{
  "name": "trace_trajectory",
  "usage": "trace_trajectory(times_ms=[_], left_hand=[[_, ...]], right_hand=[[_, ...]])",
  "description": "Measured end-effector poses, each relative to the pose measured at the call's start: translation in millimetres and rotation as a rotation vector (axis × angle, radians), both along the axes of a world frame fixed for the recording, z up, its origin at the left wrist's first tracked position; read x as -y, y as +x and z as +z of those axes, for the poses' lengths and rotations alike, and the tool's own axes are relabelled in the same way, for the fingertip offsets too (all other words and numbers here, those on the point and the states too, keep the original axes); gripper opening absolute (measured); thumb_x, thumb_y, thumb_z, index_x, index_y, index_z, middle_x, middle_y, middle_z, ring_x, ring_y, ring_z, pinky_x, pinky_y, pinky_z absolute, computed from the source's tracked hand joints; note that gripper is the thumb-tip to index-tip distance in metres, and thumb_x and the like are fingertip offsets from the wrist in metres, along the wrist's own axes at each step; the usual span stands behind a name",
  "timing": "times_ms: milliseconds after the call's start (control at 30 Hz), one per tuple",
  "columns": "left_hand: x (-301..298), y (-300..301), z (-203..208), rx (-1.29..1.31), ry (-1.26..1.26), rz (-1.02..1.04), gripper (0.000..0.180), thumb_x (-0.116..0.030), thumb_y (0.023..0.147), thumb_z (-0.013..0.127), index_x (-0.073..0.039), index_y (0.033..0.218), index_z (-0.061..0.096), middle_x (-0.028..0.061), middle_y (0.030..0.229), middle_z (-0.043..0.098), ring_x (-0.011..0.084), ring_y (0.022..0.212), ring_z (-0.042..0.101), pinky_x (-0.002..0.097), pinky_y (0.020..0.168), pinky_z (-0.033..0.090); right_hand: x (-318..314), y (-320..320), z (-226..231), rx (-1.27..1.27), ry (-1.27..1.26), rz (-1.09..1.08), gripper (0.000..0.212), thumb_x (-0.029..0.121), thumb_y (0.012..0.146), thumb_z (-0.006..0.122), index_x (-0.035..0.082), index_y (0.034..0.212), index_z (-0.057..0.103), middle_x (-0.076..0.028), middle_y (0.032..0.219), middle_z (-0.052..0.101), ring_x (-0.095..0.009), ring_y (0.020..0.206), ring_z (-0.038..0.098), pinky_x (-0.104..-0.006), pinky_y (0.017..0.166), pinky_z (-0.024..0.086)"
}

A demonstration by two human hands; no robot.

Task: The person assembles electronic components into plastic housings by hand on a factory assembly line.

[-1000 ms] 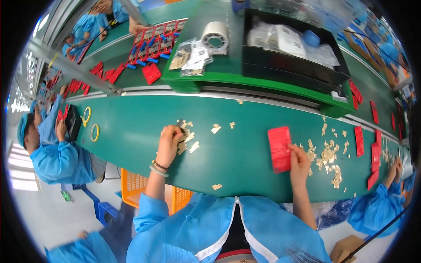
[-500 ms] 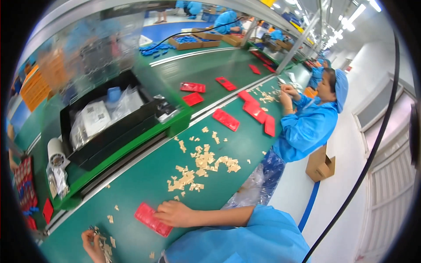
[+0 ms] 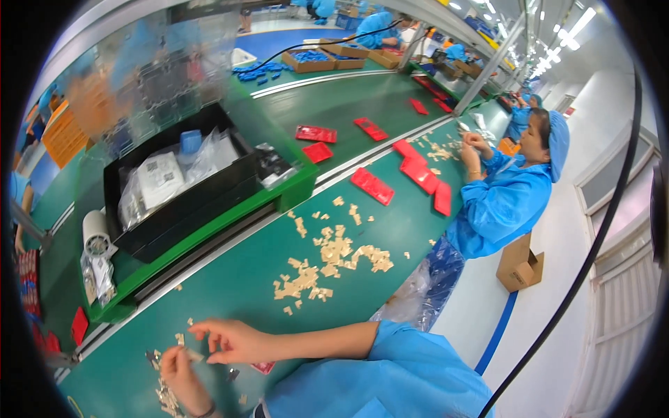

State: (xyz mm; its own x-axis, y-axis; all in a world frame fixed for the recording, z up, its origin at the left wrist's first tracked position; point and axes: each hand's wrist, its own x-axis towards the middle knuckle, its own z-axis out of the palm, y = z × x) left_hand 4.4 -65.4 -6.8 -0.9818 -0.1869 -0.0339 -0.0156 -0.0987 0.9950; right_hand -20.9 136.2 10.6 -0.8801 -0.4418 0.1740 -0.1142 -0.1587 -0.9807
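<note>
Nearest, lower left of frame: left hand curled, fingertips pinching a small beige piece over a scatter of same beige bits on the green belt. Right hand just above-right, thumb and forefinger pinched near that same piece, other fingers spread; couldn't tell if it actually gripped it. Red tray peeked out under right forearm, mostly hidden. Blue sleeve filled bottom centre.

Centre: big loose pile of beige pieces on belt, too many to count.

Left-centre: black bin on green shelf, holding clear bags w/ white labelled sheets and 1 blue item. White tape roll left of bin, clear bag of small parts below it.

Right of centre: 4 red trays on near belt, by a co-worker in blue coat and cap, hands at another beige heap. 1 brown cardboard box on floor beside that person.

Further, upper centre: 5 red trays on far belt. Upper frame: 3 brown boxes w/ blue parts, more blue-coated workers beyond, blurred.
</note>
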Motion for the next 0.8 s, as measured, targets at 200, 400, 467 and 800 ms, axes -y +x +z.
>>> trace_trajectory(times_ms=[200, 400, 467, 800], left_hand=[[-52, 2, 14, -0.077, 0.023, -0.094, 0.002, 0.005, 0.086, 0.060, 0.003, 0.087, 0.061, 0.0073, 0.091, 0.060, 0.0130, 0.082, 0.056, 0.0241, 0.073, 0.046], [-58, 8, 25, 0.162, 0.176, -0.376, 0.011, -0.002, 0.090, 0.062, 0.002, 0.099, 0.067, 0.0075, 0.098, 0.068, 0.0111, 0.087, 0.064, 0.0225, 0.073, 0.050], [-56, 9, 22, -0.018, 0.031, -0.371, 0.011, -0.001, 0.087, 0.064, -0.001, 0.096, 0.069, 0.0115, 0.110, 0.065, 0.0163, 0.103, 0.059, 0.0267, 0.082, 0.047], [-59, 6, 17, -0.400, -0.498, -0.415, 0.011, 0.000, 0.073, 0.069, -0.004, 0.083, 0.070, 0.0070, 0.118, 0.065, 0.0293, 0.118, 0.050, 0.0420, 0.100, 0.039]], right_hand=[[-14, -11, 9, -0.006, -0.013, -0.139, 0.010, 0.002, 0.085, 0.068, -0.001, 0.094, 0.063, -0.006, 0.091, 0.062, -0.011, 0.079, 0.062, -0.0245, 0.070, 0.052], [-33, -4, 20, -0.470, 0.279, -0.254, 0.014, -0.001, 0.079, 0.069, 0.001, 0.092, 0.066, -0.009, 0.087, 0.062, -0.018, 0.072, 0.064, -0.0277, 0.063, 0.053], [-32, 0, 18, -0.509, 0.327, -0.237, 0.017, -0.002, 0.076, 0.070, 0.000, 0.092, 0.068, -0.009, 0.086, 0.064, -0.018, 0.072, 0.064, -0.0270, 0.063, 0.052], [-50, 20, 5, -0.499, 0.459, -0.175, 0.013, 0.001, 0.078, 0.068, 0.002, 0.091, 0.068, -0.008, 0.088, 0.067, -0.018, 0.065, 0.065, -0.0270, 0.054, 0.051]])
